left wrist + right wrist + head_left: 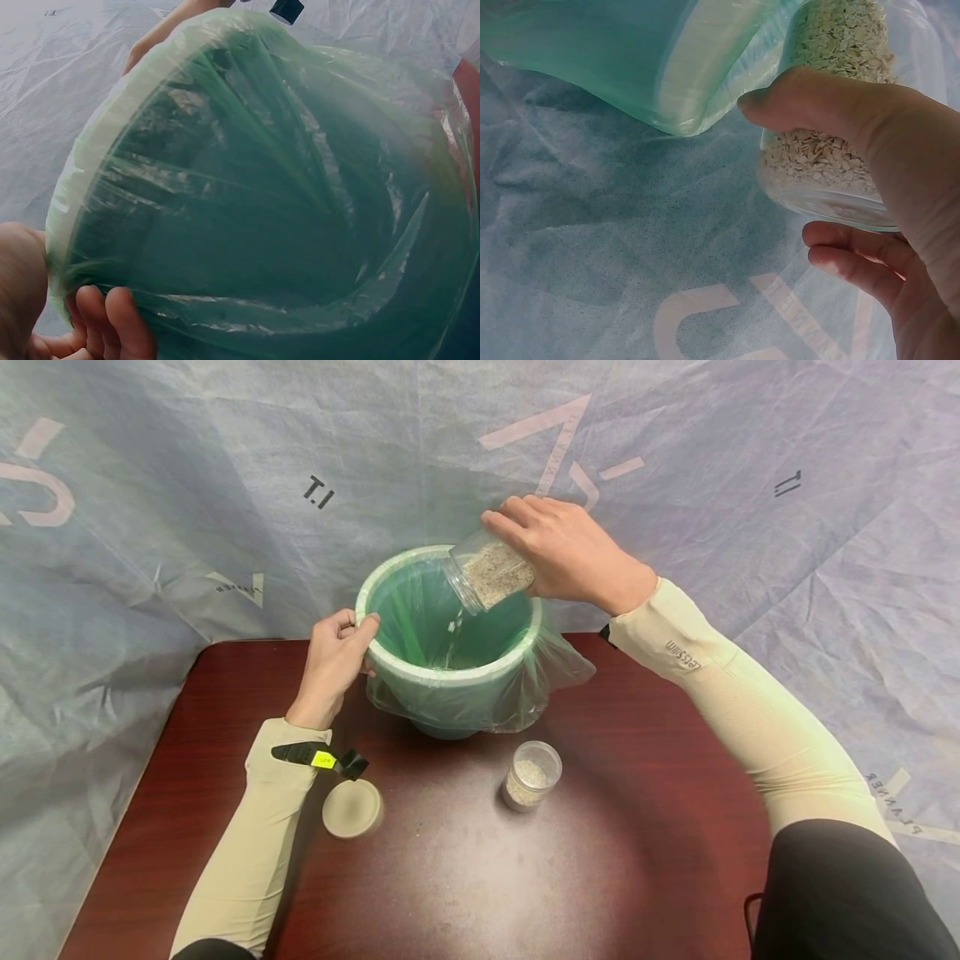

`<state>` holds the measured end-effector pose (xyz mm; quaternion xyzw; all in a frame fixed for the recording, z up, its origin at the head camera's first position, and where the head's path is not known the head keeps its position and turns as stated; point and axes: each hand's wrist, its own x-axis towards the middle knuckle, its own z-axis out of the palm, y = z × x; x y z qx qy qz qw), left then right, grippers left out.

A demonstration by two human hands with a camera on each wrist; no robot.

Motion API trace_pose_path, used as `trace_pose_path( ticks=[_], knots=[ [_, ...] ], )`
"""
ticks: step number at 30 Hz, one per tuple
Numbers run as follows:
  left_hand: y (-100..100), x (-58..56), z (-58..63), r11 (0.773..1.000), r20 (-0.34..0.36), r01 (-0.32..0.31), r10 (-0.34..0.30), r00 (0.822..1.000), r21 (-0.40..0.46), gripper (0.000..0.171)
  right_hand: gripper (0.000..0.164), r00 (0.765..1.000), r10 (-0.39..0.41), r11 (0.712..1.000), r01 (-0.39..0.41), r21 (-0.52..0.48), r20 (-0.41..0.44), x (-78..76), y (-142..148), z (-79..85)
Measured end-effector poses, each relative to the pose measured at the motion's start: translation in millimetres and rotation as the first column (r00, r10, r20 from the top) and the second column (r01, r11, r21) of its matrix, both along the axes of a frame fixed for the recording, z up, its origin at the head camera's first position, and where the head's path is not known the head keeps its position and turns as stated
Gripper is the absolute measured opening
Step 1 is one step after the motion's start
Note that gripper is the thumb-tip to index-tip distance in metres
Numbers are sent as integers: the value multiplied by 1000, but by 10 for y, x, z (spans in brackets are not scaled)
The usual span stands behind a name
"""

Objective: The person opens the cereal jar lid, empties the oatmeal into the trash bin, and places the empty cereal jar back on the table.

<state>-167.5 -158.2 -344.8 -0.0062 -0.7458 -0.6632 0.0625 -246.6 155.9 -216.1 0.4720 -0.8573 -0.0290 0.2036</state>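
My right hand (566,556) grips a clear jar (495,575) of oat flakes, tipped with its mouth down over a green trash can (450,676). Some flakes (452,627) are falling from the mouth into the can. In the right wrist view, oats (821,161) show through the jar wall, with the thumb across it. My left hand (330,660) pinches the can's rim at its left side, thumb on top and fingers underneath. A thin green bin liner (300,187) covers the rim and hangs loosely outside.
On the dark red table (442,893) stands a small clear container (534,768) partly filled with oats, in front of the can. A round beige lid (351,810) lies near the left forearm. Grey printed sheeting (420,460) hangs close behind the can.
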Motion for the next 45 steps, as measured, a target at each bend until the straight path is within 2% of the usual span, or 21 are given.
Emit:
trace_pose_path(
  ticks=[9, 22, 35, 45],
  knots=[
    [11, 2, 7, 1000, -7, -4, 4, 1000, 0, 34, 101, 1000, 1, 1000, -1, -4, -2, -4, 10, 2],
    [12, 4, 12, 1000, 3, -4, 4, 1000, 8, 34, 103, 999, 17, 999, -16, 28, -47, -1, 2, -1],
    [3, 1, 16, 1000, 5, -2, 2, 1000, 8, 32, 96, 998, 26, 999, -24, 36, -59, 7, -8, -6],
    [-2, 20, 20, 1000, 2, -2, 1, 1000, 30, 33, 97, 998, 22, 999, -19, 50, -56, 12, -19, -3]
  ],
)
